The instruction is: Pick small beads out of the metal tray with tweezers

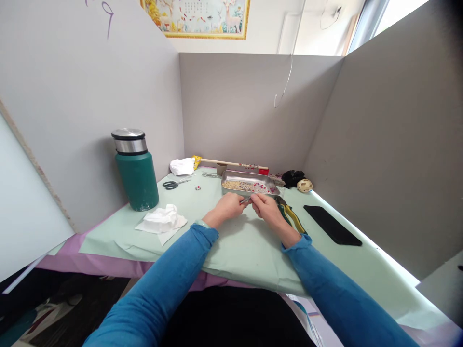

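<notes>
My left hand [228,206] and my right hand [266,207] meet just in front of a metal tray [249,193] that holds tan, pale and dark pink beads [233,185]. The left fingers are closed on a thin, greyish metal tool [246,199], whose exact kind is too small to tell. My right fingertips are pinched together close to the tool's end, and what they hold is hidden. Beside the right wrist lie pliers [291,215] with yellow and green handles.
A green flask [137,173] stands at left, near crumpled tissue [163,220] and scissors [173,184]. Behind the tray lies a wooden stick [227,163] with beads. A black phone-like slab [332,225] rests at right. Grey partitions [253,106] enclose the table; a wire hook [282,94] hangs above.
</notes>
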`<action>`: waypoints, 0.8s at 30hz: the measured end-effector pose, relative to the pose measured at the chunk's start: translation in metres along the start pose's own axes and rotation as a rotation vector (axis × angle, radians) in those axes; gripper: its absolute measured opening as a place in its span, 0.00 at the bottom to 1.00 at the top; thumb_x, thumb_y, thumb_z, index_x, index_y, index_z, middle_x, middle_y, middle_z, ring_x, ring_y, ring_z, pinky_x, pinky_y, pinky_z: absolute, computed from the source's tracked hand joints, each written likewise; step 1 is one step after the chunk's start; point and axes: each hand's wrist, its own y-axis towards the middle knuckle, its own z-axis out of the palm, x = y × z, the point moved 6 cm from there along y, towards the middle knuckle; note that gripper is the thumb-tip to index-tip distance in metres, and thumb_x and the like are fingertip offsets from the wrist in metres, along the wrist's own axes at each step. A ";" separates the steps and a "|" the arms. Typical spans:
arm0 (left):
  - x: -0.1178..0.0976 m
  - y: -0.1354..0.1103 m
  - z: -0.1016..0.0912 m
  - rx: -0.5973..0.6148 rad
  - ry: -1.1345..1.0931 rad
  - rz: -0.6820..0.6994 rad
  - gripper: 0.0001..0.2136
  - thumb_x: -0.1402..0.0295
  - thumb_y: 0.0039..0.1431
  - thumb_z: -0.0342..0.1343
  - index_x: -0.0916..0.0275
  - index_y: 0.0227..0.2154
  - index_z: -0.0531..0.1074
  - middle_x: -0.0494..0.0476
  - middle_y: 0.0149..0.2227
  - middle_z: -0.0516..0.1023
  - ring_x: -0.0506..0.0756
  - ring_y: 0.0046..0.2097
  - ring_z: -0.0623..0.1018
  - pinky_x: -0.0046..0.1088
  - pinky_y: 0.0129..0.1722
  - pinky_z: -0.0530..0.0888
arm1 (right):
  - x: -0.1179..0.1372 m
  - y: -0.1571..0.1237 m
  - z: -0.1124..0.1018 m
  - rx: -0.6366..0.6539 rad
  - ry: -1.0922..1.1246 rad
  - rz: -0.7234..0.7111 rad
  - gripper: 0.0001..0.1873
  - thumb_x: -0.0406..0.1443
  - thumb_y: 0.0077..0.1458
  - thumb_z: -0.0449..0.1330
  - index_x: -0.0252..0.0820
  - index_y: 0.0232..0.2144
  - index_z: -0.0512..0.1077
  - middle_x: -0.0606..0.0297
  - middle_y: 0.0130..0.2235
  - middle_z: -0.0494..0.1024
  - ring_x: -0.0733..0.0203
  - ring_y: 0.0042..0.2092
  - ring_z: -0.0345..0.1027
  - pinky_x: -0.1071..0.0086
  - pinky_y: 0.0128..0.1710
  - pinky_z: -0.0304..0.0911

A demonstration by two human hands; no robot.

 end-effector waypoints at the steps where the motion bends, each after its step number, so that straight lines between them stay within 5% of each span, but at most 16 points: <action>1: 0.000 0.000 0.000 0.001 -0.003 0.001 0.21 0.53 0.60 0.44 0.62 0.27 0.76 0.59 0.26 0.77 0.53 0.28 0.72 0.27 0.28 0.62 | 0.000 0.000 0.000 0.000 0.000 0.000 0.21 0.50 0.53 0.54 0.41 0.19 0.60 0.72 0.16 0.59 0.70 0.19 0.48 0.72 0.20 0.45; 24: 0.003 0.001 0.001 -0.019 0.046 -0.036 0.22 0.52 0.60 0.44 0.61 0.29 0.77 0.60 0.29 0.78 0.56 0.32 0.75 0.28 0.30 0.64 | 0.001 0.000 0.000 -0.003 -0.002 0.008 0.22 0.52 0.51 0.54 0.42 0.19 0.59 0.72 0.16 0.59 0.69 0.19 0.49 0.72 0.20 0.46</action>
